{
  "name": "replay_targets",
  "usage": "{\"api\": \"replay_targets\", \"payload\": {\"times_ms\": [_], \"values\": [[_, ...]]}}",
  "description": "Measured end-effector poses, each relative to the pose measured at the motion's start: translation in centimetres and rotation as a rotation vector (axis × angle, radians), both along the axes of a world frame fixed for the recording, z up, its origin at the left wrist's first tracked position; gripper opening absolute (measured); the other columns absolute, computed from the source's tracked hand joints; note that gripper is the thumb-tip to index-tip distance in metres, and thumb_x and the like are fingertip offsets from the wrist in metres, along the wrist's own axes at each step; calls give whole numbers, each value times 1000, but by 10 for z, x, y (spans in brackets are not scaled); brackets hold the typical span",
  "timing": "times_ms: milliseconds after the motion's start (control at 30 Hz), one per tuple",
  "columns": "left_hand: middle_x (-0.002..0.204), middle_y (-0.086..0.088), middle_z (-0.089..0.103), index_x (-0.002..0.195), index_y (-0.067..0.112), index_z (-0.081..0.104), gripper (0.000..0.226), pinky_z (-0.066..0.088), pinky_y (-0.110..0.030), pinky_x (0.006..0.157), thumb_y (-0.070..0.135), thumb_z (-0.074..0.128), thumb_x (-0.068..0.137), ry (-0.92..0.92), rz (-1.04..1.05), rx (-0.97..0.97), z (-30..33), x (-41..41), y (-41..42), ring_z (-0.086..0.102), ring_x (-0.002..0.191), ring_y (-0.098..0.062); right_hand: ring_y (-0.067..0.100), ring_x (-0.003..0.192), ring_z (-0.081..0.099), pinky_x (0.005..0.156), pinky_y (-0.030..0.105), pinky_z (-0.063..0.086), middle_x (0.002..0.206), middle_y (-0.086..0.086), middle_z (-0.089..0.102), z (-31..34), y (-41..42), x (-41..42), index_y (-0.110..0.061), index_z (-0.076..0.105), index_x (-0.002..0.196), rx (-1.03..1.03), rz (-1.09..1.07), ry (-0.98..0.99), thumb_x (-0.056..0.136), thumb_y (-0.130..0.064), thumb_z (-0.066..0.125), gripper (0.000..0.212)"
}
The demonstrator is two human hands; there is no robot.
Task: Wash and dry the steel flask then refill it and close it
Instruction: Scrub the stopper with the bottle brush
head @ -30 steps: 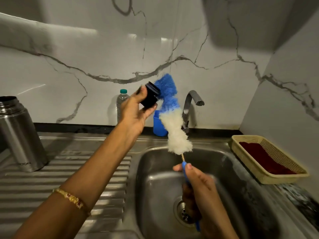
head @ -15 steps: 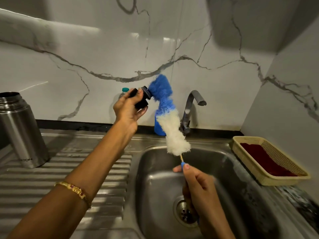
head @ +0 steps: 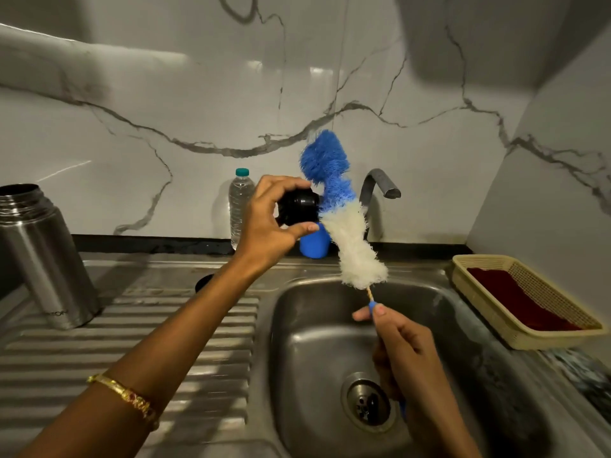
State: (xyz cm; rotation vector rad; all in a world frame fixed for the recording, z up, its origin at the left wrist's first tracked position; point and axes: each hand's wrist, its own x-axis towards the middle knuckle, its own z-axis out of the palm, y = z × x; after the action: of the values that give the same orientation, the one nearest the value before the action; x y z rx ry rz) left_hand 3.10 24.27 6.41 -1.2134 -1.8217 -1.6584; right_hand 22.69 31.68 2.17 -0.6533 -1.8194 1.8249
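The steel flask [head: 43, 259] stands open-mouthed and upright on the ribbed drainboard at the far left. My left hand [head: 271, 223] grips the flask's black cap [head: 299, 206] above the sink's back edge. Beside the cap, a bottle brush [head: 344, 223] with blue and white bristles touches it. My right hand [head: 400, 345] holds the brush's blue handle low over the sink bowl [head: 314, 342]. The brush tilts up and left.
A tap [head: 380, 186] rises behind the sink. A clear water bottle [head: 239, 206] and a blue cup [head: 314, 247] stand against the marble wall. A tan basket [head: 479, 269] with a dark red cloth sits at the right. The drain [head: 367, 403] lies in the bowl.
My left hand has turned the black cap and lowered it slightly, and the brush bristles now rub along its side rather than its end.
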Motion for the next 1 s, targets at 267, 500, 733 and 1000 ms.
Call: {"api": "replay_targets", "payload": {"times_ms": [267, 500, 733, 1000], "values": [[111, 2, 57, 112, 17, 56, 41, 55, -27, 82, 8, 69, 74, -378, -273, 161, 11, -1, -8, 60, 101, -14, 5, 32, 21, 33, 11, 18, 41, -4, 29, 2, 2, 12, -13, 69, 86, -137, 68, -55, 91, -32, 43, 32], [96, -8, 64, 95, 9, 58, 21, 58, -30, 70, 27, 48, 94, -1106, -504, 657, 11, 7, 9, 65, 87, -19, 6, 35, 19, 37, 11, 15, 46, -2, 29, 0, -5, 0, -16, 69, 86, -298, 136, -85, 91, -36, 46, 32], [113, -11, 62, 122, 6, 52, 43, 55, -30, 84, 25, 60, 85, -1165, -442, 763, 5, -6, -1, 62, 104, -21, 9, 33, 20, 35, 11, 18, 41, 0, 29, -16, -19, 2, -14, 69, 88, -278, 176, -89, 91, -35, 43, 33], [105, 0, 64, 111, 19, 57, 34, 48, -20, 81, 7, 66, 80, -666, -263, 174, 12, -3, -13, 61, 100, -12, 6, 34, 18, 37, 13, 14, 42, -3, 28, -7, -9, 2, -13, 68, 88, -200, 98, -60, 94, -32, 43, 32]]}}
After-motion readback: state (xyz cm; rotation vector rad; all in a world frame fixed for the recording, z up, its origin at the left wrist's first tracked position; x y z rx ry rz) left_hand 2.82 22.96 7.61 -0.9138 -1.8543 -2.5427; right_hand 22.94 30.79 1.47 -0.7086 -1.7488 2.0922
